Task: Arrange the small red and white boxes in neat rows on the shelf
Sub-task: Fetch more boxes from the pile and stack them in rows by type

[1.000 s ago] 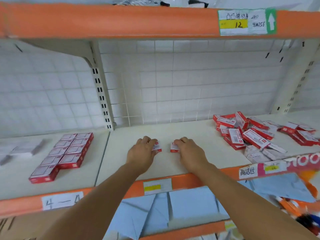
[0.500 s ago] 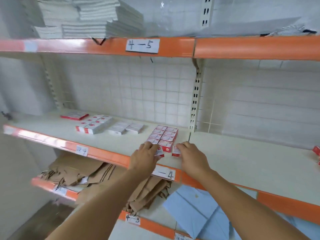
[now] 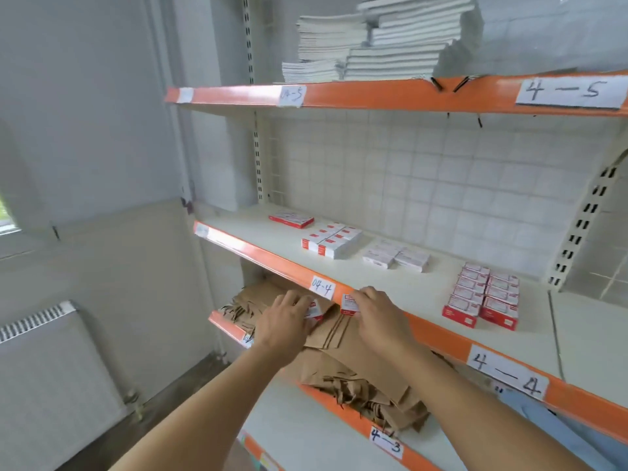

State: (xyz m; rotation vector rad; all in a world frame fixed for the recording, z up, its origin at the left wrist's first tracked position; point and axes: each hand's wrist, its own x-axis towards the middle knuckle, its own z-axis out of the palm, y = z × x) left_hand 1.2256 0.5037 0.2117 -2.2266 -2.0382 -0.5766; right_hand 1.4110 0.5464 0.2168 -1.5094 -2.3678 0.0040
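My left hand [image 3: 283, 326] grips a small red and white box [image 3: 314, 311], mostly hidden behind the fingers. My right hand [image 3: 377, 317] pinches a second small red and white box [image 3: 349, 304]. Both hands hover in front of the orange front edge of the middle shelf [image 3: 424, 294], near the label "04-4". On that shelf, to the right, a neat double row of several red and white boxes [image 3: 482, 297] lies flat. Further back sit a block of red and white boxes [image 3: 331, 240], a pair of pale boxes [image 3: 396, 257] and one flat red box [image 3: 291, 219].
Stacks of white notebooks [image 3: 380, 42] fill the top shelf. Brown paper bags [image 3: 343, 355] lie piled on the lower shelf under my hands. A slotted upright [image 3: 584, 226] divides the shelf on the right. A radiator [image 3: 51, 365] stands at the lower left wall.
My view and both hands have swung left from the loose pile, past the arranged double row. The hands, each still holding a box, now hover off the shelf's front edge.
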